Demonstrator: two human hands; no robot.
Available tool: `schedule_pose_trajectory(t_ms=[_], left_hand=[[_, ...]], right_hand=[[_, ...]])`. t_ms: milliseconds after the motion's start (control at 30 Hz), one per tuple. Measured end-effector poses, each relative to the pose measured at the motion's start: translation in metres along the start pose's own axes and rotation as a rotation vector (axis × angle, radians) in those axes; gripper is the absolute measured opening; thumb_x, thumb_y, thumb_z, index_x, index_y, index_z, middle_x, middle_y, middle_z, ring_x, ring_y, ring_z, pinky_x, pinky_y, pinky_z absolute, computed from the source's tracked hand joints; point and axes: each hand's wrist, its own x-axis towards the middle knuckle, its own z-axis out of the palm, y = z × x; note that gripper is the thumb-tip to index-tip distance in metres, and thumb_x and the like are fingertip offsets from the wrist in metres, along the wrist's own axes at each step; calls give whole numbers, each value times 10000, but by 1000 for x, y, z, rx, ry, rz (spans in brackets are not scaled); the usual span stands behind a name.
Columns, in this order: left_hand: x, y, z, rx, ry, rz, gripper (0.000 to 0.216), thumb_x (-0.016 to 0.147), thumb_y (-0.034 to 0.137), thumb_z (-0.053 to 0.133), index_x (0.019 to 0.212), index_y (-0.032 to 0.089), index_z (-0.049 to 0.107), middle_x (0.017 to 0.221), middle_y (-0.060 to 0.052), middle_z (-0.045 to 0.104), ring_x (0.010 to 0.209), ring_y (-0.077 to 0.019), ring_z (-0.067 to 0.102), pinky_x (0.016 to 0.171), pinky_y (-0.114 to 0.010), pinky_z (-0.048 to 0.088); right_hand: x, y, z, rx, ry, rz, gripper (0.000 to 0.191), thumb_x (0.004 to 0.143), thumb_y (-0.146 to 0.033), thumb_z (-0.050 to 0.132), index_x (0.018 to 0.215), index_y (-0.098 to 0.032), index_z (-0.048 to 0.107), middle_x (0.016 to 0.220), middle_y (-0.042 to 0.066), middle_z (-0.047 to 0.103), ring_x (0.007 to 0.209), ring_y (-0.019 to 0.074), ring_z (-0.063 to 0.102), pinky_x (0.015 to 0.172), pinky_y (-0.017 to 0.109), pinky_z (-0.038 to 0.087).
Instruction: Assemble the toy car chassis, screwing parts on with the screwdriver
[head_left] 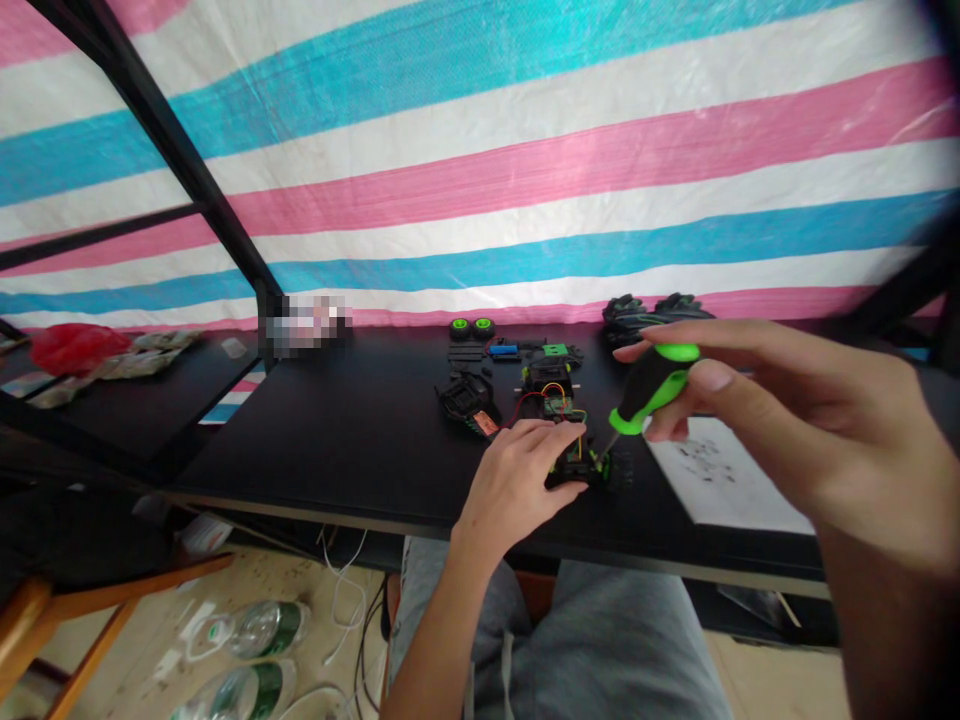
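Note:
My right hand (817, 430) holds a black and green screwdriver (652, 388), its shaft slanting down to the left. The tip meets, or sits very close to, the right front of a partly dismantled toy car chassis (576, 470). Around the chassis's near end close the thumb and fingers of my left hand (514, 485), steadying it on the table and covering some of it. Red and yellow wires run from a small green circuit board (559, 405) in its middle. A black motor housing (547, 377) with a metal axle forms the far end.
On the black table (322, 440) lie two green-hubbed wheels (472, 328), a blue battery (504, 350), a black plastic part (466, 395) and a dark bundle (652, 315). Small screws lie on a white sheet (727, 505) at right. A striped tarp (480, 180) hangs behind.

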Motion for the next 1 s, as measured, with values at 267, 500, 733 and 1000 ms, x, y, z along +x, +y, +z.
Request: schedule_pose_trajectory(t_ms=[267,500,733,1000], left_hand=[[0,1,-1,0,-9,-1,666,900,211,955,1491,241,651,1412,-83,798,1325,-296,736,1190,-498,613],[0,0,-1,-7,-10,0,665,903,200,949,1494,244,647,1420,-80,797,1338,-293,733,1207,-499,606],[0,0,-1,-9,-18,-15,640,924,217,934,1495,268,649,1420,-79,794,1345,-296,738,1206,-508,609],[0,0,-1,4,-10,5,652,917,211,943,1495,242,643,1411,-85,798,1335,-294,739,1200,-502,612]], right_hand=[[-1,4,-4,0,-4,5,258,1051,-361,769,1280,-399,884,787,-16,841,648,117,785,661,190,651],[-6,4,-2,81,70,49,235,1001,-338,840,1227,-371,896,763,-5,805,611,142,752,596,238,639],[4,3,1,159,-39,6,259,991,-308,847,1242,-368,868,708,-39,739,565,115,692,548,220,607],[8,4,1,170,-120,-39,195,1013,-267,807,1181,-350,859,1087,3,779,569,63,666,505,209,576]])
